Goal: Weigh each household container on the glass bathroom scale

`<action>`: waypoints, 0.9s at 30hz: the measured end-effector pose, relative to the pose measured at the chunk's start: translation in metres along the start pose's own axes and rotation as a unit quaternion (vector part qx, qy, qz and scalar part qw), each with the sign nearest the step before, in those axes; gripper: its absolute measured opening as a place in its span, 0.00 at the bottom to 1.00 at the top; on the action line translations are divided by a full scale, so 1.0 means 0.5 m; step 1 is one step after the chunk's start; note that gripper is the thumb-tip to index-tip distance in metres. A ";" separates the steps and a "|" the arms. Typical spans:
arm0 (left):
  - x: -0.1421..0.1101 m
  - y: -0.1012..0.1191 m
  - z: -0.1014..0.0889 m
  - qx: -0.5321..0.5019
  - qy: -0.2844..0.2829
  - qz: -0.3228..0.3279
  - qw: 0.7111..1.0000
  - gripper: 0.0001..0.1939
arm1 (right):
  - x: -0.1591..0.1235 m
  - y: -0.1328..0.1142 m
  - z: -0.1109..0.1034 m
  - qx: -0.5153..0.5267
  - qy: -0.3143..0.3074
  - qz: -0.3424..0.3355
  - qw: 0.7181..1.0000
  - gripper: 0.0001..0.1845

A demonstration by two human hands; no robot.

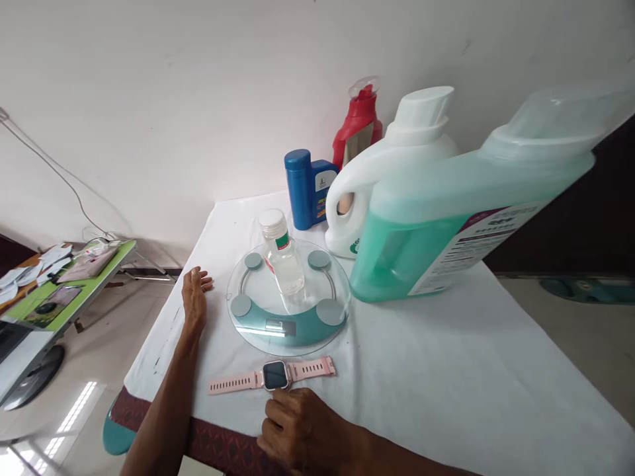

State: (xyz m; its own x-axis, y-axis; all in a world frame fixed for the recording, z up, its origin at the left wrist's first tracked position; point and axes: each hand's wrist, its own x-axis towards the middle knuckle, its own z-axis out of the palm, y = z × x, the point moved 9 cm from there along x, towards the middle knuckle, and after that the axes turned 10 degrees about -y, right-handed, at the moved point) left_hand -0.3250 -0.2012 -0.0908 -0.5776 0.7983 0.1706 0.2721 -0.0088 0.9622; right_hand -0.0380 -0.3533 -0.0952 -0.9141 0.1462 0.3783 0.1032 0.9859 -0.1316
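A pink-strapped smartwatch [275, 375] lies flat along the front of the table, its dark square screen facing up. My right hand [297, 426] is curled, with a fingertip at the lower edge of the watch case. On the left side of the cloth, my left hand [195, 295] rests on its side, empty, with loosely bent fingers slightly apart. Between my hands and the wall sits a round glass bathroom scale [282, 337]. Standing on it is a clear bottle [288, 268] with a white cap and clear liquid; the scale's display is unreadable.
Right of the scale stands a large jug of green liquid [411, 251]. Behind are a white jug [372, 175], a blue bottle [299, 192] and a red bottle [358, 122]. A white cloth [446, 370] covers the table. A green-topped table [106, 268] stands further left.
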 end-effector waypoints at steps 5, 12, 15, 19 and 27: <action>-0.002 0.004 0.005 0.005 -0.001 0.004 1.000 0.34 | -0.001 -0.001 -0.008 0.005 0.005 -0.008 1.000 0.13; -0.043 0.082 0.040 0.032 -0.015 0.047 0.998 0.35 | -0.001 -0.005 0.006 -0.008 0.011 -0.005 1.000 0.14; -0.099 0.198 0.139 0.052 -0.141 0.159 0.976 0.38 | -0.002 -0.005 0.007 -0.017 0.038 0.003 0.999 0.16; -0.154 0.287 0.268 0.116 -0.279 0.190 0.934 0.52 | -0.006 -0.002 0.014 -0.028 0.090 0.007 0.996 0.20; -0.138 0.237 0.323 0.133 -0.296 0.112 0.939 0.25 | 0.009 0.019 0.154 0.027 -0.056 0.001 0.998 0.21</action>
